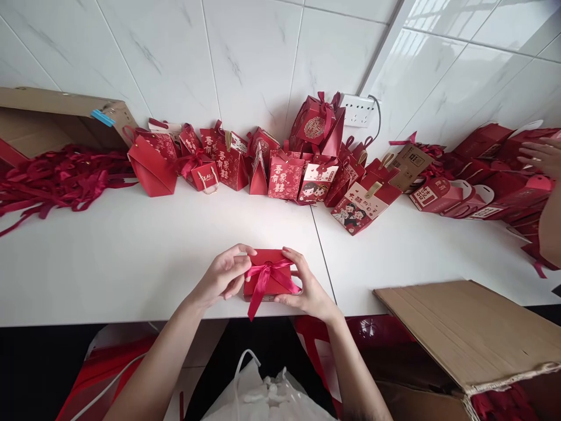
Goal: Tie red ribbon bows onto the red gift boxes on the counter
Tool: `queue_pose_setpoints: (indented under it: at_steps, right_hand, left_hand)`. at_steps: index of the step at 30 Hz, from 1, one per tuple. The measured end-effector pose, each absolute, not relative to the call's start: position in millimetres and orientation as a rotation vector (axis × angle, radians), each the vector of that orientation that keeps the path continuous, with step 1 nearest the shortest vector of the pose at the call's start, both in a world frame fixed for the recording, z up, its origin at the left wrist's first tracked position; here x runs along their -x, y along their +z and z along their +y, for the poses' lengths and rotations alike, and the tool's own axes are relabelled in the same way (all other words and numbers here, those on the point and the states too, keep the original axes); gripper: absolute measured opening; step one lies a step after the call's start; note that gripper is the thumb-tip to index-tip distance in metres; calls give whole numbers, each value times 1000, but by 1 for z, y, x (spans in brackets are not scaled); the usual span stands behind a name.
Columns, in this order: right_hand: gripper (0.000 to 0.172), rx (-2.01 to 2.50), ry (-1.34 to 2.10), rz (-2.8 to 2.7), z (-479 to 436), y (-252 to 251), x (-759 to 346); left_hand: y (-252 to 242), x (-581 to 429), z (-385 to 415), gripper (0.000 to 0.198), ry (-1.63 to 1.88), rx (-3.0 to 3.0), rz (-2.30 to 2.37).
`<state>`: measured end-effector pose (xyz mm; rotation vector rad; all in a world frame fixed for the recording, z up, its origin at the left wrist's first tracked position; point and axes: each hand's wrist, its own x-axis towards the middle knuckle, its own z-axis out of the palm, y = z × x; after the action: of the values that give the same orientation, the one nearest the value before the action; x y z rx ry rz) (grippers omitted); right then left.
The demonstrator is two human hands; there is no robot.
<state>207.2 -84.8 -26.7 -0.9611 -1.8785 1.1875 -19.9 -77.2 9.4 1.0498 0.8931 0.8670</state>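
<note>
A small red gift box [275,285] lies near the front edge of the white table, between my hands. A crimson satin ribbon [262,285] is tied around it in a bow, with one tail hanging over the front side. My right hand [305,287] grips the box's right side, thumb at the front corner and fingers at the back. At the left side, my left hand [228,272] has its fingers curled, with fingertips at the ribbon's left loop and the box edge. Part of the loop is hidden behind those fingers.
Red gift boxes [284,175] stand along the tiled wall. Loose red ribbons [65,178] are heaped at left beside a cardboard box [118,114]. More red boxes [475,181] and another person's hand [543,156] are at right. An open carton [477,327] sits front right; a power strip [362,110] is behind.
</note>
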Motion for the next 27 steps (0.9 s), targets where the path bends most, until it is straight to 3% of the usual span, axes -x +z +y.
queue_pose_setpoints:
  at_steps: [6,11,15,18,22,27]
  right_hand:
    - [80,965,1169,-1888,-83,-26,-208]
    - [81,970,1196,-1895,-84,-25,-208]
    - [95,947,1205,-1804,-87,-24,-210]
    - [64,1092,1157,-1566,-84,-18,-209]
    - [62,1474,1138,-1530,-71,-2,-197]
    - [48,1448,1162,-1683,-64,4,-186]
  left_hand:
    - [14,24,-79,21,917,-1160,1215]
    - [19,26,-86,27,916,-1142,1215]
    - [18,25,-89,31,968,-1165,1264]
    - [17,23,-88,26,934,-1213,1270]
    - [18,19,-84,23,891,-1281,1271]
    - [17,18,-85,21,893,-1417,1283]
